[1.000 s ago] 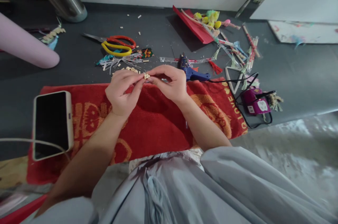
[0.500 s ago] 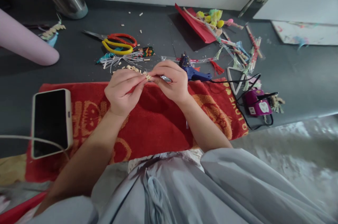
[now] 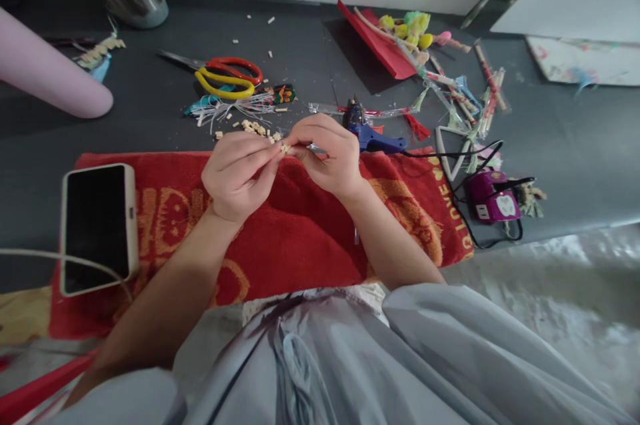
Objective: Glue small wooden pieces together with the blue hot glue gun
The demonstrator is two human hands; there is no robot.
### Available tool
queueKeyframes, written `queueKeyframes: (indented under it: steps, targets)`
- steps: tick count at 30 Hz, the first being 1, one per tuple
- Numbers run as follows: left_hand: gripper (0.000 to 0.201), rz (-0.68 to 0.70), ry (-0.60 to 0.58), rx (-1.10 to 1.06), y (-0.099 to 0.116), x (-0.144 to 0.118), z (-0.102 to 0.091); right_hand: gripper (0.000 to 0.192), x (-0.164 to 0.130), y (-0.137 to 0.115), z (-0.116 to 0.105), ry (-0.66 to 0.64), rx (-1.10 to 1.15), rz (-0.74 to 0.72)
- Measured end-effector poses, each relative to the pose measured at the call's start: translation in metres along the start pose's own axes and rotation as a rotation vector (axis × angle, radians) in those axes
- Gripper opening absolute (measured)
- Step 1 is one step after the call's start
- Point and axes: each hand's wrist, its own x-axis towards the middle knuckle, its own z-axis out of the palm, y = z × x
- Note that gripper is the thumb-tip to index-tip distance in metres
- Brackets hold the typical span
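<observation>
Hands at work above a red towel (image 3: 300, 238) spread on a dark floor (image 3: 150, 125). The left hand (image 3: 237, 175) and the right hand (image 3: 327, 158) meet fingertip to fingertip, each curled nearly closed, and pinch between them a small pale bead cluster (image 3: 285, 147). The right hand also appears to hold a thin metallic piece (image 3: 314, 147) that shows just beside its fingers; what it is cannot be told.

Compared with the frame half a second earlier, the grip is unchanged and the cluster stays at the meeting point of both hands; the hands sit slightly further right in the view, a shift shared by the whole scene and so due mostly to head movement. Against the frame one second earlier, the right fingers have closed more tightly over the cluster. The work thus reads as fine, in-place handling and not a reach or a put-down.

Loose pale beads (image 3: 255, 128) lie on the floor just beyond the left fingertips. A blue glue gun (image 3: 373, 135) rests beside the right hand; red and yellow scissors (image 3: 227, 77) lie further off. A phone (image 3: 97, 228) with a cable lies on the towel's left end, and a purple power adapter (image 3: 493, 201) sits well to the right.
</observation>
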Motion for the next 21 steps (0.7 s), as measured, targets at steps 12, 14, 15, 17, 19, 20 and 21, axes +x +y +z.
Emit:
queueKeyframes:
  steps: [12, 14, 15, 17, 19, 20, 21]
  targets:
    - [0.007, 0.072, 0.067, -0.175, -0.0014, 0.0014, 0.0022, 0.031, 0.0026, 0.0003, -0.0008, -0.003, 0.013, 0.055]
    - [0.006, 0.025, 0.052, -0.181, -0.0008, 0.0014, 0.0025, 0.032, 0.0020, 0.0025, 0.0006, 0.005, 0.042, 0.075]
    - [0.005, -0.007, 0.035, -0.164, -0.0006, 0.0013, 0.0026, 0.032, 0.0015, 0.0037, 0.0013, 0.012, 0.053, 0.083]
    - [0.010, -0.090, -0.007, -0.118, -0.0007, 0.0010, 0.0027, 0.031, 0.0005, 0.0057, 0.0026, 0.033, 0.069, 0.101]
    - [0.016, -0.154, -0.030, -0.097, -0.0012, 0.0008, 0.0027, 0.030, -0.0001, 0.0066, 0.0032, 0.050, 0.086, 0.124]
    - [0.016, -0.165, -0.026, -0.104, -0.0016, 0.0007, 0.0027, 0.030, -0.0001, 0.0067, 0.0033, 0.050, 0.099, 0.130]
    - [0.015, -0.169, -0.018, -0.115, -0.0019, 0.0008, 0.0027, 0.029, 0.0000, 0.0066, 0.0033, 0.047, 0.114, 0.129]
